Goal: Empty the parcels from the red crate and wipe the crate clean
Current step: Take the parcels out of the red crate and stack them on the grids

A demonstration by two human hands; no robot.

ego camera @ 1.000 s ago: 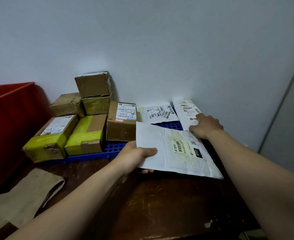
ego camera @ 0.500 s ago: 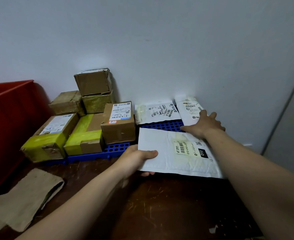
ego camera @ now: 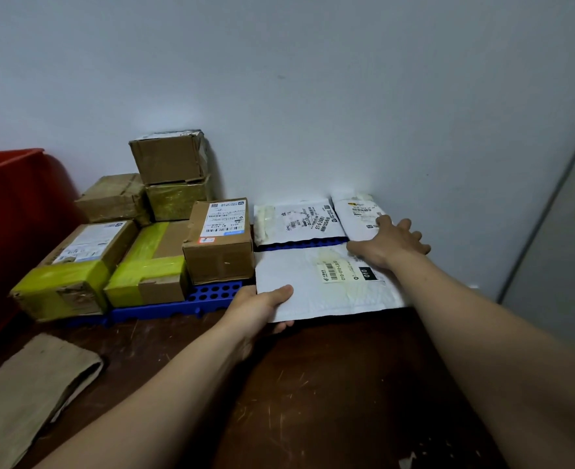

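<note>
A white padded mailer (ego camera: 316,286) with a barcode label lies flat on the blue perforated pallet (ego camera: 211,294). My left hand (ego camera: 260,308) grips its near left corner, thumb on top. My right hand (ego camera: 389,243) lies with spread fingers across the mailer's far right corner and the small white parcel (ego camera: 355,214) behind it. The red crate (ego camera: 11,225) stands at the left edge; its inside is hidden. A tan cloth (ego camera: 28,394) lies on the dark table near the crate.
Several cardboard boxes (ego camera: 164,242), some with yellow tape, are stacked on the pallet's left part against the white wall. Another white mailer (ego camera: 299,221) lies at the back. The scratched brown tabletop (ego camera: 313,401) fills the foreground. A grey panel (ego camera: 567,248) stands at the right.
Both hands have slid the white mailer away from me and set it flat on the blue pallet. My right hand's fingers have spread out flat over its far corner.
</note>
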